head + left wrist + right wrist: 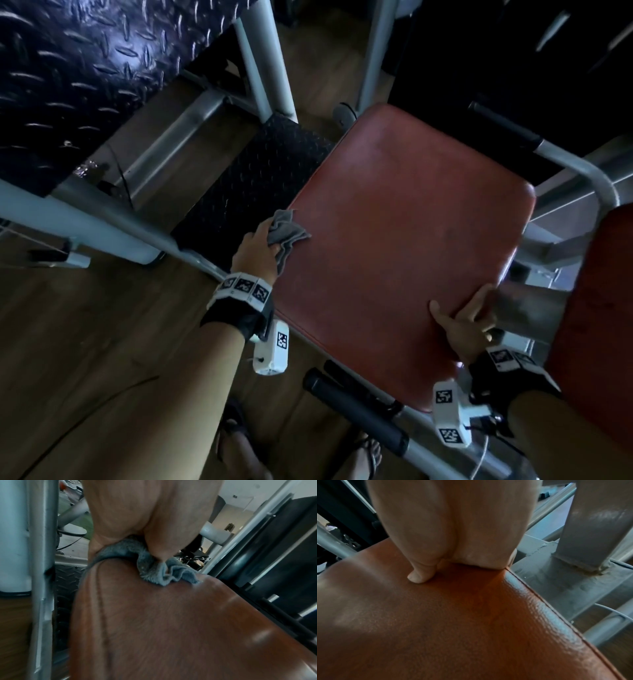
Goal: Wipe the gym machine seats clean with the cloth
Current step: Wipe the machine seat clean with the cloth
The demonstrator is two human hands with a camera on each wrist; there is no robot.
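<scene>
A red-brown padded seat (pixel 404 240) fills the middle of the head view. My left hand (pixel 255 245) grips a bunched grey cloth (pixel 286 233) at the seat's left edge. In the left wrist view the cloth (pixel 154 566) is wrapped over that edge of the seat (pixel 171 628), under the palm. My right hand (pixel 466 320) holds the seat's near right edge, thumb on top and fingers curled under. In the right wrist view the thumb (pixel 421 574) presses the seat (pixel 453 622) by its piped rim. A second red pad (pixel 599 325) shows at the right.
Grey steel frame tubes (pixel 89 222) run left of the seat, with a black tread-plate footrest (pixel 250 185) between them. A black foam handle (pixel 356 411) sticks out below the seat. Another grey tube (pixel 582 168) curves at the right. The floor (pixel 85 377) is wooden; sandalled feet (pixel 239 442) stand below.
</scene>
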